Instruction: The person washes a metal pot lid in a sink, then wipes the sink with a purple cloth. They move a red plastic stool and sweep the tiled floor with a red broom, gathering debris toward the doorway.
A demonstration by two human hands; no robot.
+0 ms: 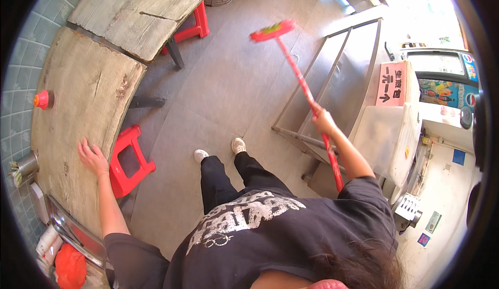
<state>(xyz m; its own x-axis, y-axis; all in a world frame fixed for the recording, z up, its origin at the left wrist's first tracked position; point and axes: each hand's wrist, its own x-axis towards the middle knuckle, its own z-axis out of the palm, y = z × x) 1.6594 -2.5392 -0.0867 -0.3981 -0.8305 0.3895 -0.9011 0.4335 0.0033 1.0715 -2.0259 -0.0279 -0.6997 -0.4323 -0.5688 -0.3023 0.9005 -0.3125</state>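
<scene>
My right hand (324, 120) is closed around the red patterned handle of a broom (290, 61). The broom's red head with yellow-green bristles is up ahead, slightly blurred, and looks raised or tilted; whether it touches the floor I cannot tell. The lower end of the handle runs back past my forearm to my right side. On the left, my left hand (93, 157) rests palm down with spread fingers near the edge of a worn wooden table (82, 94), holding nothing. Just beside that hand, a red plastic stool (130, 160) stands partly under the table.
A steel rack (331, 74) stands at the right, with a pink sign (391, 83) and a whitish plastic bin (376, 137) behind it. Another wooden table (128, 12) and red stool (200, 20) are ahead left. A metal cup (28, 164) and red bag (70, 265) lie left.
</scene>
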